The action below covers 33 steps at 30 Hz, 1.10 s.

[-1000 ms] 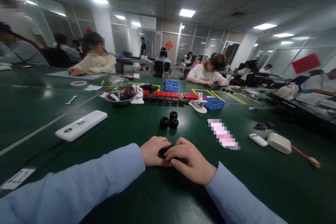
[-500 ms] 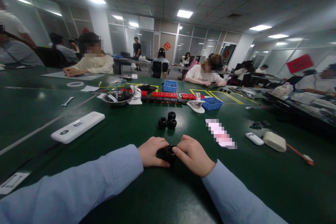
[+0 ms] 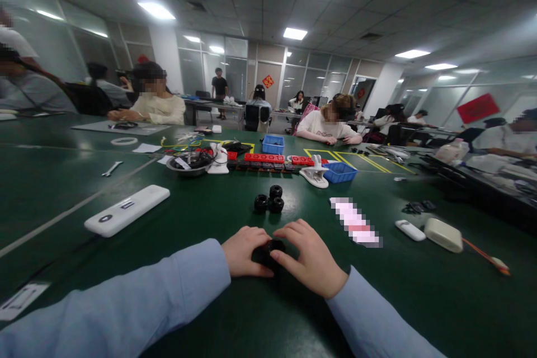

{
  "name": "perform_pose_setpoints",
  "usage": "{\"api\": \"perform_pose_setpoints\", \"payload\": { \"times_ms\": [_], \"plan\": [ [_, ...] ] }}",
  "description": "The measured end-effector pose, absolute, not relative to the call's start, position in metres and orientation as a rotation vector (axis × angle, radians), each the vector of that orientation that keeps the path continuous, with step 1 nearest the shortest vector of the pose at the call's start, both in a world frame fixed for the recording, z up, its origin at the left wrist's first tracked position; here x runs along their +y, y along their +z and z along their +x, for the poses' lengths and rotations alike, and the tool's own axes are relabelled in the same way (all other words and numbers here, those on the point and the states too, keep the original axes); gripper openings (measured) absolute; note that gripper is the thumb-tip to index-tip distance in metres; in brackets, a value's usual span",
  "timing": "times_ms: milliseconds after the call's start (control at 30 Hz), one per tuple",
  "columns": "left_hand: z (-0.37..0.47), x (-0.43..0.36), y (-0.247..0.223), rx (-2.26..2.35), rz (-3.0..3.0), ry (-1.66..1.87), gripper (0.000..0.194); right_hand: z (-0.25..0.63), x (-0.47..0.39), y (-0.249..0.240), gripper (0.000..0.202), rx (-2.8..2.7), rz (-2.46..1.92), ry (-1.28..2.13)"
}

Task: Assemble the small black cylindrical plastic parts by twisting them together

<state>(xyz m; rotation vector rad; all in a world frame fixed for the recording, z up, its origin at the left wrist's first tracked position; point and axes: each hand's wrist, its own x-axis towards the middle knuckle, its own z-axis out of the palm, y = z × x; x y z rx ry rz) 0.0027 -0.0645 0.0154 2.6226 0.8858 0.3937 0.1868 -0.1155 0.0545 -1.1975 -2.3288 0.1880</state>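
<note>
My left hand [image 3: 248,251] is wrapped round the left side of a small black wheel-like part [image 3: 274,247] on the green table [image 3: 201,319]. At the part's right side, my right hand [image 3: 310,257] has its thumb on or close against it, with the fingers curved over and spread a little apart from the thumb. Much of the part is hidden between the hands. Just beyond them, several similar black parts [image 3: 261,203] stand in a small cluster.
Farther back are a red power strip [image 3: 264,158], a blue bin [image 3: 339,172], another blue bin [image 3: 273,144] and a metal bowl [image 3: 189,163]. A white device [image 3: 128,211] lies left, a phone [image 3: 356,222] right. Several people sit around.
My right hand's fingers have opened somewhat and spread from its thumb. The view has tilted up slightly, so the tabletop sits lower in the picture. The left hand keeps its hold.
</note>
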Motion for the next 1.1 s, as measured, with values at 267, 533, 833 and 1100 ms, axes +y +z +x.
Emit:
{"api": "perform_pose_setpoints", "payload": {
  "times_ms": [267, 533, 833, 1100],
  "plan": [
    [0.0018, -0.0615, 0.0119, 0.852, 2.630, 0.389, 0.048, 0.1863, -0.1147, 0.0559, 0.022, -2.360, -1.213, 0.222],
    [0.0033, -0.0630, 0.0144, 0.892, 2.582, 0.407, 0.036, 0.1867, -0.1149, 0.0556, 0.021, -2.350, -1.214, 0.251],
    [0.0031, -0.0583, 0.0089, 0.874, 2.599, 0.417, 0.038, 0.1818, -0.1184, 0.0578, 0.017, -2.358, -1.179, 0.307],
    [0.0032, -0.0580, 0.0096, 0.881, 2.622, 0.399, 0.040, 0.1796, -0.1214, 0.0583, 0.023, -2.379, -1.073, 0.299]
  ]
}}
